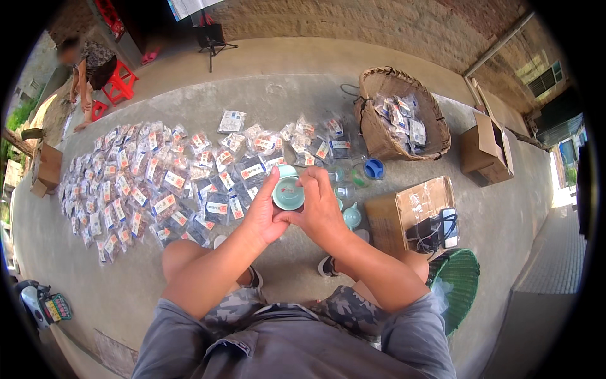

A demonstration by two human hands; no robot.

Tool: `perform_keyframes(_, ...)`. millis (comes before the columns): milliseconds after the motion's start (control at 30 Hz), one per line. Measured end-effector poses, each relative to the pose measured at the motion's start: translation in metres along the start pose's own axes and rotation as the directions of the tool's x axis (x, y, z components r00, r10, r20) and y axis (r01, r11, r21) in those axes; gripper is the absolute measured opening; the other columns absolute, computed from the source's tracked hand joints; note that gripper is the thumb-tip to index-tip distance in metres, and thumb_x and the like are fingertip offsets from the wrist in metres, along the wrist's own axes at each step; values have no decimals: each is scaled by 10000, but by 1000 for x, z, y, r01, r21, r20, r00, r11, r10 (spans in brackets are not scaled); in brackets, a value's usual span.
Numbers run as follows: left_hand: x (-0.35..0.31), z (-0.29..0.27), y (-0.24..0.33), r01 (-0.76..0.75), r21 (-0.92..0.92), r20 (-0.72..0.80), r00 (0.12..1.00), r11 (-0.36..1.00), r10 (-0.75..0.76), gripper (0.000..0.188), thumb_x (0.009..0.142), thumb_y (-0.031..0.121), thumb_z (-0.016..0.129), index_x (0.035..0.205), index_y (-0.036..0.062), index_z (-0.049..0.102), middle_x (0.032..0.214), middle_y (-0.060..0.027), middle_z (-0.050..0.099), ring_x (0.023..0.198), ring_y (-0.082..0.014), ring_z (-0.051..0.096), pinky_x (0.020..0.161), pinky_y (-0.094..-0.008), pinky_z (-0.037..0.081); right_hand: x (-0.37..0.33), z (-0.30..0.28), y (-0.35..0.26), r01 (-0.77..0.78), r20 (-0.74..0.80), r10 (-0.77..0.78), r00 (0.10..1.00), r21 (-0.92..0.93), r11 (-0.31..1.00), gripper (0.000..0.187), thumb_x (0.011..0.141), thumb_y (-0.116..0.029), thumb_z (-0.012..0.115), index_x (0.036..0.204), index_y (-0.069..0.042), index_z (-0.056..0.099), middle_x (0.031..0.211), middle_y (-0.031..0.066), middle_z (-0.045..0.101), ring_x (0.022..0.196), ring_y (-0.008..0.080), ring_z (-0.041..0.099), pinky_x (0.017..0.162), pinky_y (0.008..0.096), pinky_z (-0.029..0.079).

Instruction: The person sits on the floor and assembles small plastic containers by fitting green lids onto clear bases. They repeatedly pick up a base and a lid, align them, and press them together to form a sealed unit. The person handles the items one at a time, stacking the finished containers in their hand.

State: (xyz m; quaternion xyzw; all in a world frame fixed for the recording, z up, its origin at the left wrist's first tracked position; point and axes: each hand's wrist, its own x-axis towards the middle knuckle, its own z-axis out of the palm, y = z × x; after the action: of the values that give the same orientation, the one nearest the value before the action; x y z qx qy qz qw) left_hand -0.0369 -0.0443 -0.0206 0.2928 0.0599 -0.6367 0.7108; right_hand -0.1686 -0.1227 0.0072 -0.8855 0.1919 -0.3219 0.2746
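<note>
We have the pale green cup up above the concrete floor, our left hand clasped against its left side and our right hand curled round its right. The handling of this cup looks under way, since it is not yet set down; how near the end, we cannot tell. A small green teapot stands on the floor, out of our grip, near bagged packets.
</note>
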Motion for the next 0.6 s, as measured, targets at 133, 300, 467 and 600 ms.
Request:
perform_keyframes(133,0,-6,14,49,-59,53,998,997,-46,410,1017,453,687,1289,157,609,1183,-72,697,1089,-237,688,954,-448,578,2,-11,0,-77,72,67,995,141,987,803,667,-295,976,1261,-19,511,1250,184,524,1051,360,624,849,438,563)
perform_keyframes(300,-11,9,13,-24,7,27,999,1000,23,467,1023,499,650,1331,150,615,1122,-130,712,1027,-298,707,907,-484,610,27,-46,35,-329,-83,372,924,320,888,647,848,-288,898,1300,-8,530,1170,104,597,910,164,608,722,323,534)
perform_keyframes(467,-6,4,12,17,11,-77,997,1000,-16,450,1007,495,662,1286,143,635,1077,-149,717,925,-294,709,765,-405,598,28,-62,145,-591,-221,687,692,375,715,404,940,-218,788,1211,23,609,1027,99,681,838,176,642,750,338,542)
perform_keyframes(600,-5,4,9,90,28,-97,991,996,-87,458,1011,525,623,1239,129,655,1029,-143,714,882,-289,689,711,-386,566,-48,1,228,-834,123,861,494,-212,509,275,894,-248,733,974,16,733,917,157,761,860,234,741,780,365,574)
